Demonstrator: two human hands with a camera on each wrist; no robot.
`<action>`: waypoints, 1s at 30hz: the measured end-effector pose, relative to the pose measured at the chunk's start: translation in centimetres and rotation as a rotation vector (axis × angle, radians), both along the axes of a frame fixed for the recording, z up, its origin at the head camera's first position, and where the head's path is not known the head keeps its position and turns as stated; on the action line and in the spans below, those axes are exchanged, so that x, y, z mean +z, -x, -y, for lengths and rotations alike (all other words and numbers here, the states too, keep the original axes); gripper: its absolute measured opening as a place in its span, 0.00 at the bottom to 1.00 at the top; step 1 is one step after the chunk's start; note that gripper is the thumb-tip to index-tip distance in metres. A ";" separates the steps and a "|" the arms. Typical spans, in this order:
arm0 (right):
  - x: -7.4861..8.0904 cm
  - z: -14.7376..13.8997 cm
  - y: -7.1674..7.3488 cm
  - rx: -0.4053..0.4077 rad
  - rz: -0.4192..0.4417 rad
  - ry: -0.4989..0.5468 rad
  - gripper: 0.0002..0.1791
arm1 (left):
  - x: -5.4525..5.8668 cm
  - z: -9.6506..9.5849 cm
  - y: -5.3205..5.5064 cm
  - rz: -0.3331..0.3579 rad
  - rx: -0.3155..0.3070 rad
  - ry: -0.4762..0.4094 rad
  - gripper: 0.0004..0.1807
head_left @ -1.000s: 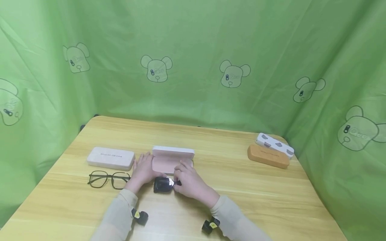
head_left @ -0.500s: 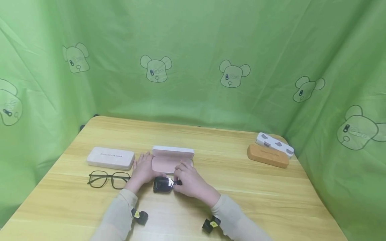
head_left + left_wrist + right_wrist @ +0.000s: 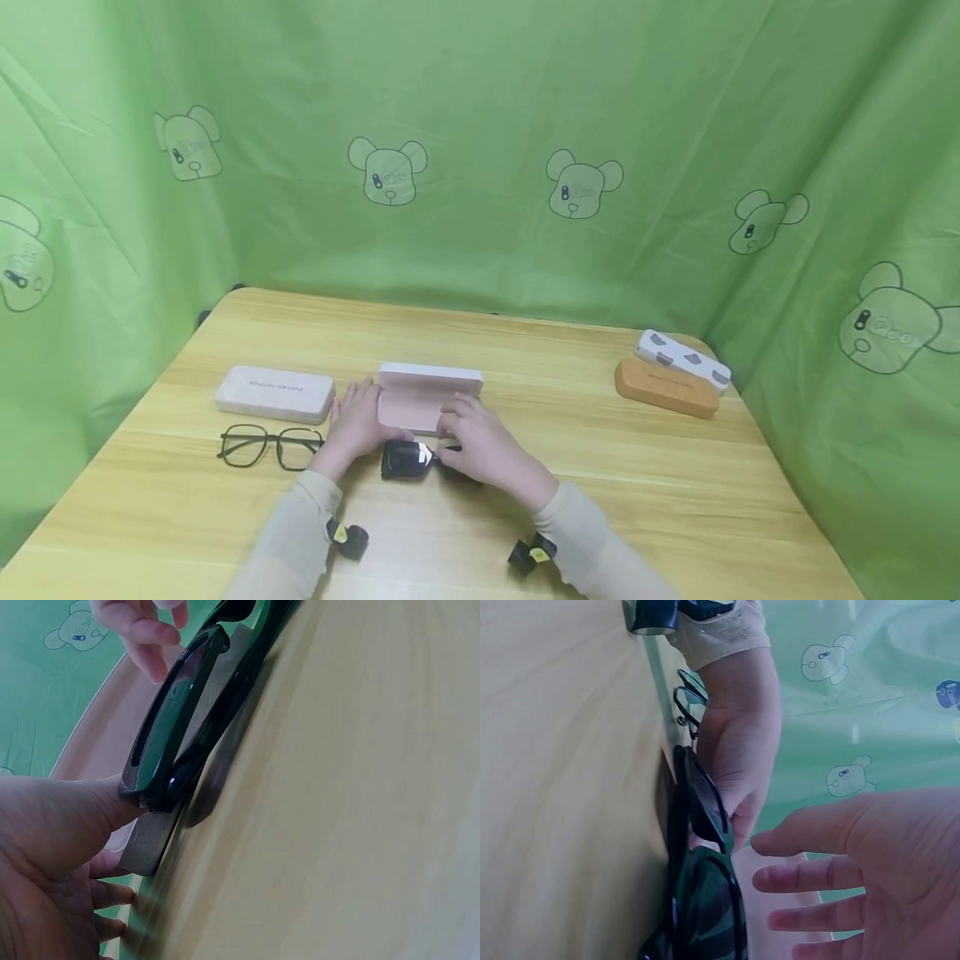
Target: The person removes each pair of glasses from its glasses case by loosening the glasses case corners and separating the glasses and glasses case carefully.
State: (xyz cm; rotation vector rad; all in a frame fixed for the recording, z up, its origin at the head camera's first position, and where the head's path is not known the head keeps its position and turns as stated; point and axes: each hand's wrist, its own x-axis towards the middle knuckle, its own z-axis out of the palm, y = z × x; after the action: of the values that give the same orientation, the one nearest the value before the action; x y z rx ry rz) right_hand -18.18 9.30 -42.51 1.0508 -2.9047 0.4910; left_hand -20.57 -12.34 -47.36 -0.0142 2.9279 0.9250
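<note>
Black sunglasses rest on the table just in front of an open glasses case with a white outside and pink lining. My left hand lies against the left end of the case, fingers extended along its side. Its thumb reaches across the case's near corner to the edge of the sunglasses in the left wrist view. Above the right half of the sunglasses is my right hand, hiding part of them. In the right wrist view its fingers are spread apart from the frame and hold nothing.
A closed white glasses case with lettering stands at the left, with black-framed eyeglasses in front of it. At the far right, an orange case sits by a white patterned case. Green curtain surrounds the table.
My right hand has let go of the sunglasses and shifted slightly right and up, uncovering part of the right lens. The left hand and the open case have stayed put.
</note>
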 end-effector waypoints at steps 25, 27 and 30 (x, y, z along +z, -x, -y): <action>2.4 -1.8 0.7 -0.036 -0.106 0.096 0.14 | 0.0 0.0 0.0 -0.001 0.004 -0.004 0.61; 2.5 -1.9 0.8 -0.040 -0.118 0.112 0.15 | 0.0 0.0 -0.1 -0.002 0.004 -0.007 0.61; 2.7 -2.0 0.8 -0.053 -0.126 0.140 0.16 | 0.1 0.0 -0.1 -0.006 0.002 -0.011 0.61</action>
State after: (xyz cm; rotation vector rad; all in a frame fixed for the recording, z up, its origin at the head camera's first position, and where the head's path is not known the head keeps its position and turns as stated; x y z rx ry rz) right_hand -19.02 11.30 -39.83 0.9474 -2.7360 0.5929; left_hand -20.46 -12.30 -47.30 -0.0136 2.9291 0.9430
